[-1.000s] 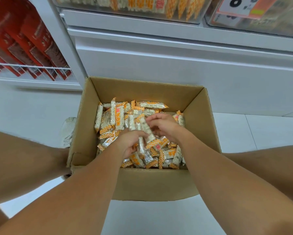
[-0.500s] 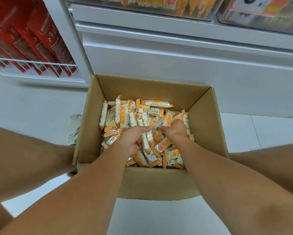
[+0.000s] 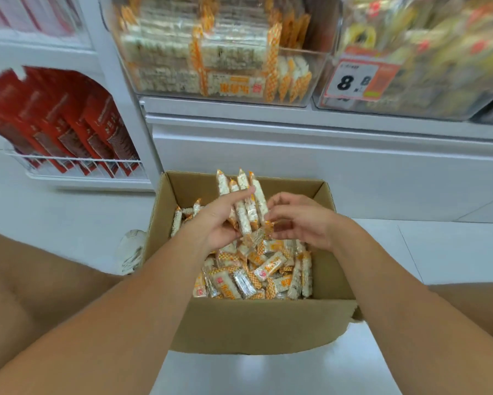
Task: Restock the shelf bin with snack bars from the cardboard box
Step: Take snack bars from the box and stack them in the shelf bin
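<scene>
left hand (image 3: pixel 219 223) grips a loose fan of bars (image 3: pixel 246 201) | right hand (image 3: pixel 299 220) open beside them, holding nothing | risk: bars slip back into box (image 3: pixel 253 323) on the lift to the bin (image 3: pixel 216 52)

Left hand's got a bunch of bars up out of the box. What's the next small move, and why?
Probably square the bunch with the right hand, then lift it toward the clear shelf bin. The left hand grips several snack bars fanned unevenly above the cardboard box; the right hand hovers beside them with curled fingers and seems to hold nothing. The bin above holds matching bars.
</scene>
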The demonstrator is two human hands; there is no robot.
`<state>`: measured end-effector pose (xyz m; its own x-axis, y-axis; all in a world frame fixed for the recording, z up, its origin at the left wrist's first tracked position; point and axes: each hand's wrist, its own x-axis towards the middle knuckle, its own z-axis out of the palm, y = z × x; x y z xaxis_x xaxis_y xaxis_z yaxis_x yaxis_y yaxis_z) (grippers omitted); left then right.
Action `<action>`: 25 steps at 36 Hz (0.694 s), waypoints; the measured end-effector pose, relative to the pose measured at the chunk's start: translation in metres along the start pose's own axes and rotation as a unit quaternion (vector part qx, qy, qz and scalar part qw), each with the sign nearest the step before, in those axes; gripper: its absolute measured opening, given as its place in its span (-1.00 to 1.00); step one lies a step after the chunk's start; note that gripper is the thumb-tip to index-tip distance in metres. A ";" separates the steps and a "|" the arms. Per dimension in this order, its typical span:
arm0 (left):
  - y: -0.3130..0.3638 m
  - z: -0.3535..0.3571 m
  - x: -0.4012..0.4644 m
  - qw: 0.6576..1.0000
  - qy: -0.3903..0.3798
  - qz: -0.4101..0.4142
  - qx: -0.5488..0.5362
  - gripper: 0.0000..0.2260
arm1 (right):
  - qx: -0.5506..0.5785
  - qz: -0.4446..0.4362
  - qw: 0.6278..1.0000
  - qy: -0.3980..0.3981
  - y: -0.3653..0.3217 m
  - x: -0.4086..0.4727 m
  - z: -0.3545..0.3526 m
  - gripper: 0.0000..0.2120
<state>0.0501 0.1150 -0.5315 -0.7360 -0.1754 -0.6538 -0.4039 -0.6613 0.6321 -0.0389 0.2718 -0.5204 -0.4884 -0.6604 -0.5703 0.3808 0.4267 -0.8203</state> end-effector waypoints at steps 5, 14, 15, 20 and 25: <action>0.059 0.027 -0.038 0.993 -0.035 0.057 0.101 -0.71 | -0.033 -0.064 0.996 -0.044 -0.072 -0.033 -0.008 -0.67; 0.150 0.072 -0.101 0.989 -0.002 0.108 0.102 -0.82 | -0.403 -0.264 0.875 0.037 -0.178 -0.073 0.012 0.38; 0.154 0.077 -0.102 0.990 -0.011 0.107 0.096 -0.84 | -0.414 -0.282 0.864 0.051 -0.180 -0.071 0.015 0.39; 0.171 0.091 -0.086 0.995 -0.037 0.092 0.032 -0.79 | -0.390 -0.324 0.850 0.144 -0.196 -0.051 0.014 0.32; 0.195 0.100 -0.064 0.992 -0.075 0.098 -0.004 -0.73 | -0.361 -0.379 0.831 0.187 -0.222 -0.028 0.002 0.20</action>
<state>-0.0359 0.0702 -0.3255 -0.8726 -0.1922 -0.4490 -0.2409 -0.6303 0.7380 -0.1089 0.1941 -0.3222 -0.6340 -0.7282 0.2604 -0.6533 0.3241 -0.6842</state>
